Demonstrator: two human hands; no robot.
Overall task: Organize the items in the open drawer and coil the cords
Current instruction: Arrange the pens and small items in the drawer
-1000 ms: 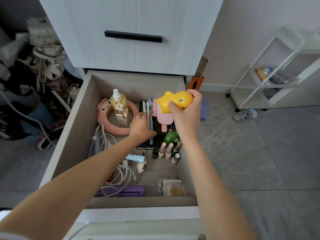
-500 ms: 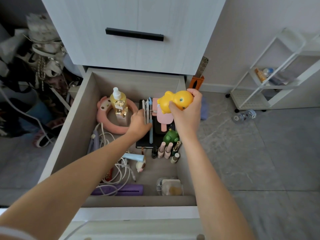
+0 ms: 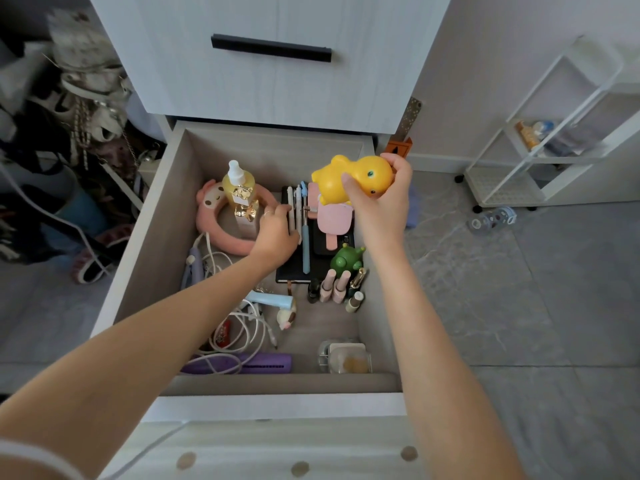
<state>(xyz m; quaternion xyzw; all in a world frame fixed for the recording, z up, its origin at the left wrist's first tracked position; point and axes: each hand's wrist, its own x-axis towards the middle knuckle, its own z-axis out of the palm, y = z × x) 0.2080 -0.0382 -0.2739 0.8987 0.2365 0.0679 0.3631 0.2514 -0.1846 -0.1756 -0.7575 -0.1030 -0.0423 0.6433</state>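
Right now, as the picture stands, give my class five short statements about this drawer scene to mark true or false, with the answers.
1. The right hand holds the yellow duck toy. True.
2. The upper drawer is pulled open. False: it is shut; the lower drawer is the open one.
3. The white cords are neatly coiled. False: they lie in a loose tangle.
4. The green toy sits in the lower drawer near its right wall. True.
5. The left hand is down in the lower drawer, at the pens. True.
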